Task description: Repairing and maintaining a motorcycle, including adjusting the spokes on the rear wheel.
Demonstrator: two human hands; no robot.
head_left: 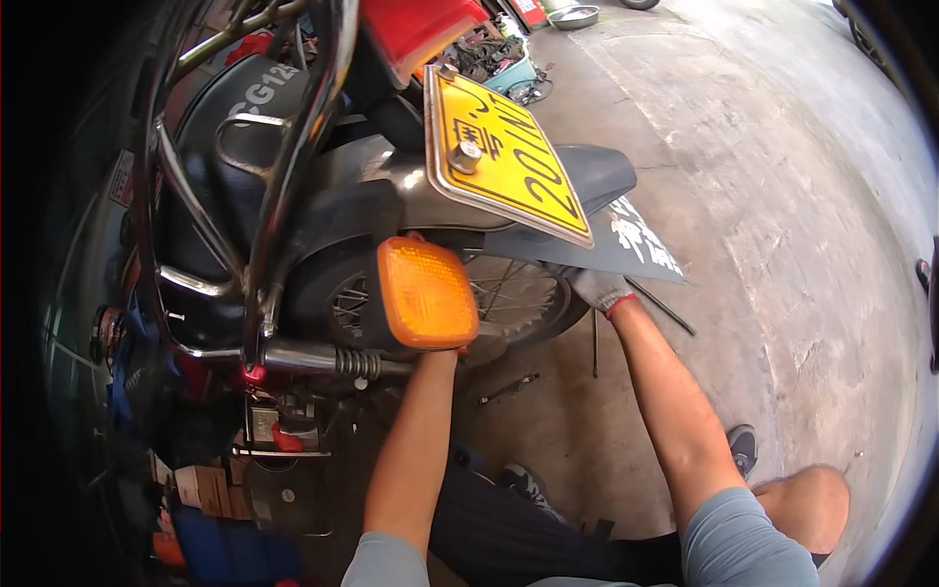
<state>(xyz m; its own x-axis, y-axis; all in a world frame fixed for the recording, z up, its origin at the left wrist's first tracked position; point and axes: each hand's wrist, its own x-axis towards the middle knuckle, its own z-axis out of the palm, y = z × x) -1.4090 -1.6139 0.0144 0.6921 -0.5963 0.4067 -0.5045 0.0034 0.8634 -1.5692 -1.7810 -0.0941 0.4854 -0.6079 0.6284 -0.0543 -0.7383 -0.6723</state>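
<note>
Behind orange indicator, L hand, hidden

Single fisheye view from person's head, facing down past forearms onto motorcycle close by.

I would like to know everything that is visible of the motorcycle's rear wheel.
The rear wheel has thin wire spokes, a metal-looking rim and a dark tyre. It shows below the grey mudguard, partly hidden behind the orange turn signal. The gloved right hand is at its rear edge; whether they touch is unclear.
</note>
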